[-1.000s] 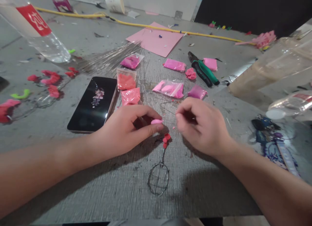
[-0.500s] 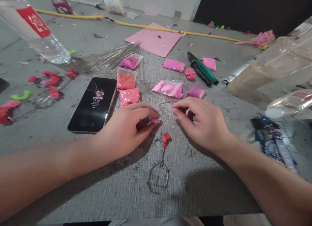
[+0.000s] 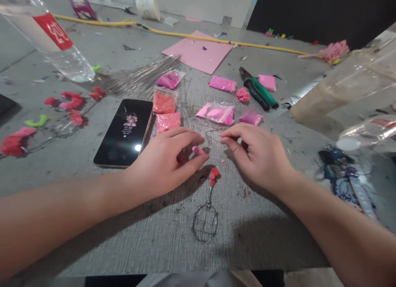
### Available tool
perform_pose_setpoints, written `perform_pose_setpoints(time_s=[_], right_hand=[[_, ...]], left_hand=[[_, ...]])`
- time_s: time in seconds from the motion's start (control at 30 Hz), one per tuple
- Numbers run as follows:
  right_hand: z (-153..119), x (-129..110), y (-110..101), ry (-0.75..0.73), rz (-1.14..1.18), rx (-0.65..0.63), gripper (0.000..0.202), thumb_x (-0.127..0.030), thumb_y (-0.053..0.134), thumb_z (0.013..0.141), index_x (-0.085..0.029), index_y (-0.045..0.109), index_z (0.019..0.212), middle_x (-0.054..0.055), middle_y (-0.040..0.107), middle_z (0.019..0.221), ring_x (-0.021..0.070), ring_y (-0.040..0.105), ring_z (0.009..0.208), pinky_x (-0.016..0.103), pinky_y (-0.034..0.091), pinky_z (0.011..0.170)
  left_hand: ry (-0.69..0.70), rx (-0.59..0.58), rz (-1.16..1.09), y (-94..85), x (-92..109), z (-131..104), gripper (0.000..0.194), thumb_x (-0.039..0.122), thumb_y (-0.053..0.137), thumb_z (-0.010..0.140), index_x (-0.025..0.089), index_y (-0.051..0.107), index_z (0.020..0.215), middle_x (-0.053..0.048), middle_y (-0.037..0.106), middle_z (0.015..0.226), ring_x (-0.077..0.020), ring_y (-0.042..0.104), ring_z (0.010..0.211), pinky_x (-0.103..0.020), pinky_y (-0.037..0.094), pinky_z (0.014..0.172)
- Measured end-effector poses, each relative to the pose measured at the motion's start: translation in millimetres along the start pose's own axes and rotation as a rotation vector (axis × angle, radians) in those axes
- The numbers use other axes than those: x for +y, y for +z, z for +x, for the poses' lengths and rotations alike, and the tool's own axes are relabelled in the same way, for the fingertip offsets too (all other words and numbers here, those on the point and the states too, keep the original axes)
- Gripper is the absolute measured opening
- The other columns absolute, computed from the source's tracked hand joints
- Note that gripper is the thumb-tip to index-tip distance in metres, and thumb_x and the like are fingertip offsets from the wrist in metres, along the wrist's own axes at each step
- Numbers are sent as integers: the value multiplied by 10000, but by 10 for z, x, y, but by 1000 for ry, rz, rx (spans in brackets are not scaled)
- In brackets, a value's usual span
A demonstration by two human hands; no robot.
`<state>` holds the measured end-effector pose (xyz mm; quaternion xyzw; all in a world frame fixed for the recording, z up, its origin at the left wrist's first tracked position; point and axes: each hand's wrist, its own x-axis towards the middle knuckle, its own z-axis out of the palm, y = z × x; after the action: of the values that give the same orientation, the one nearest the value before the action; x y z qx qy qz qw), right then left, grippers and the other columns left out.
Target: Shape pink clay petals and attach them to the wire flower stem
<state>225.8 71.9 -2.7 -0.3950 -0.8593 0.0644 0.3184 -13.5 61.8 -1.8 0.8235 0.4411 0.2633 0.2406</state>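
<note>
Nearest you on the tabletop [image 3: 148, 245], the racket-shaped wire frame [image 3: 204, 223] lay with its red clay end [image 3: 213, 176] directed away from you. Beyond it, your left hand [image 3: 171, 157] held the pink clay piece [image 3: 198, 150] between thumb and fingers. Your right hand [image 3: 256, 155] kept a narrow pinch; whether it gripped anything could not be determined. Farther off lay the smartphone [image 3: 123, 132], the coral clay packet [image 3: 168, 121], the green-handled pliers [image 3: 258, 89] and the pink sheet [image 3: 201, 56], crossed by the yellow cable [image 3: 181, 35].
</note>
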Motion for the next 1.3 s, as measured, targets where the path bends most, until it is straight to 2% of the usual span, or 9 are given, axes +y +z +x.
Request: perform_pose_setpoints(time_s=[0.1,0.17,0.27,0.37,0.5,0.6,0.83,0.97,1.3], right_hand=[[1,-28,-36,24,-22,40,36,-197,644,982,-204,662,952,27,739,859,171,677,770,292,519,691],[8,-94,-61,46,-5,65,82,-225,683,970,-213,646,898,6,711,783,155,644,696,284,505,651],[21,-248,-65,22,79,116,123,-235,672,989,-219,634,873,5,697,768,153,634,711,293,511,672],[29,-402,-25,-56,176,157,56,-194,655,996,-206,668,942,47,718,888,168,650,821,317,527,733],[32,-507,36,-89,250,164,93,-152,654,986,-211,702,1038,63,725,975,178,661,875,333,553,748],[32,-509,60,-102,283,151,122,-144,648,984,-214,711,1062,68,722,997,182,660,889,343,564,754],[-5,-419,34,-169,326,82,119,-151,678,965,-186,739,1060,64,664,972,154,632,857,323,560,748],[-19,-386,6,-169,311,46,125,-163,670,971,-218,733,1064,52,664,979,154,630,849,328,562,736],[-17,-336,-23,-176,276,31,175,-130,677,969,-223,742,1103,45,692,950,152,666,851,317,575,732]], left_hand=[[0,10,-41,-1,-5,-27,290,400,640,972,166,715,1125,-103,703,1236,-183,697,896,-277,573,703],[-2,21,-85,-1,-16,-39,286,402,644,970,162,707,1112,-105,692,1248,-150,686,809,-256,569,643],[-7,72,-147,-17,-15,-41,237,381,630,981,170,701,1062,-95,708,1188,-162,694,862,-243,573,655],[-20,83,-207,-51,26,-36,190,336,616,985,179,709,933,-49,730,925,-148,669,772,-235,537,628],[-86,-115,-455,-74,85,-41,321,316,596,984,184,666,700,16,635,599,-94,548,516,-206,430,473],[-170,-254,-638,-65,76,-46,349,337,598,989,178,659,684,4,676,621,-86,559,498,-191,412,439],[-202,-392,-813,-66,-8,-24,302,303,596,994,166,687,741,-22,719,697,-78,553,529,-192,438,469],[-249,-411,-863,-76,-2,2,296,274,569,999,168,687,749,-36,740,735,-75,533,535,-192,434,467],[-281,-449,-870,-83,-17,24,321,354,601,995,180,698,743,-47,758,732,-98,570,544,-212,461,472]])
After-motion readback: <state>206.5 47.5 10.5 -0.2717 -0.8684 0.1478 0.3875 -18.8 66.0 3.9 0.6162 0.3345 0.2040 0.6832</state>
